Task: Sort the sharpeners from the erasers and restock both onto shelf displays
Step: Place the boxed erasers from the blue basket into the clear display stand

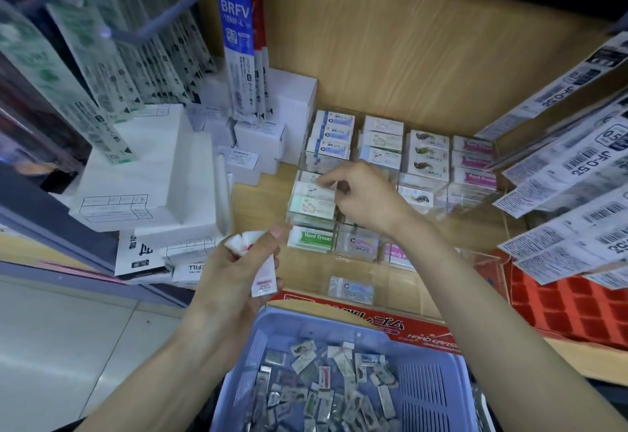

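Our right hand [363, 198] pinches eraser [314, 189] in far clear display [438, 214]; left hand [231, 275] fingers curled round white erasers [263, 273] above near basket [306, 321].

place: stationery shop, no doubt | at the right hand [360, 200]: clear acrylic display [475, 261] packed with rows of wrapped erasers [428, 156], some marked Hard Eraser | up and left of it: pen refill packs [236, 40] hanging on hooks [163, 20], white stock boxes [146, 173] stacked | right of it: barcoded JF-0.5 packs [574, 166] | below it: blue basket [306, 321] of loose wrapped pieces
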Demonstrator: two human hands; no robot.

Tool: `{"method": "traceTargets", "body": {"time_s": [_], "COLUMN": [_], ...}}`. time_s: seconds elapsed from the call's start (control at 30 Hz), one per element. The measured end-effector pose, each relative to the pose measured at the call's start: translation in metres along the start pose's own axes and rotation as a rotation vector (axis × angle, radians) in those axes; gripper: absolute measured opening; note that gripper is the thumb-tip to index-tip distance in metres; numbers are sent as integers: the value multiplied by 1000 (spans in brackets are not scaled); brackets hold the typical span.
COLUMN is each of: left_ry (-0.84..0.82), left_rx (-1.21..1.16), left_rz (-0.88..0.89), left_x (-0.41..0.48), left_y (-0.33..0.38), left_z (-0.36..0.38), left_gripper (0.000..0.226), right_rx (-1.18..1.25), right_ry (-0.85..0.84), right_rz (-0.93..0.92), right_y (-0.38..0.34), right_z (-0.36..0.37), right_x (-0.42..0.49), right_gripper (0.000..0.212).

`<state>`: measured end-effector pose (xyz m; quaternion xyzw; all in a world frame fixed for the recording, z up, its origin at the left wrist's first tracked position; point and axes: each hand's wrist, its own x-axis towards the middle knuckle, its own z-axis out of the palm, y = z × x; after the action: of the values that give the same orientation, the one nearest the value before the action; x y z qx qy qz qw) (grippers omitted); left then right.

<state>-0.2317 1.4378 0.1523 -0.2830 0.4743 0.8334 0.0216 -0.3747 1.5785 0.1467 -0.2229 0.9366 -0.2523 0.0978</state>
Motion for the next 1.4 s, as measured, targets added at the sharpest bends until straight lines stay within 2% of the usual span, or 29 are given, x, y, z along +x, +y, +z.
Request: {"method": "traceTargets", "body": {"time_s": [0.13, 0.23, 0.33, 0.4, 0.5, 0.63, 0.8, 1.07, 1.23, 1.3, 1.4], "left_ry": [-12, -33, -134, -216, -317, -425, -353, -321, -385, -372, -318], "left_rx": [-59, -168, -258, -304, -323, -277, -152, 41, 76, 111, 183], "left_rz": [-24, -85, -165, -228, -246, -195, -156, -85, -65, -73, -50], "left_x": [-4, -9, -13, -17, -26, -33, -32, -31, -35, -35, -33], "left_y": [2, 3, 1, -5, -13, -23, -28, -38, -38, -39, -40], "left_z": [4, 11, 18, 23, 33, 41, 48, 50, 51, 49, 45], "left_gripper": [16, 17, 45, 56, 43, 33, 27, 14, 12, 14, 10], "right_rx": [72, 235, 518, 558, 465, 361, 697, 901, 994, 1046, 1197], "right_ry": [4, 112, 146, 110, 160, 328, 388, 429, 431, 411, 277], "right_rz": [21, -15, -55, -13, 67, 88, 205, 277, 284, 319, 397], "right_y": [-7, -25, -52, -63, -63, -52, -36, -18, -8, -1, 3], "right_z": [-10, -18, -15, -7, 9, 11, -9, -17, -18, -16, -10], "right_x": [-12, -49, -109, -140, -159, -164, -169, -178, -184, -186, -187], "right_gripper": [52, 44, 20, 21, 34, 24, 19, 21, 21, 22, 22]}}
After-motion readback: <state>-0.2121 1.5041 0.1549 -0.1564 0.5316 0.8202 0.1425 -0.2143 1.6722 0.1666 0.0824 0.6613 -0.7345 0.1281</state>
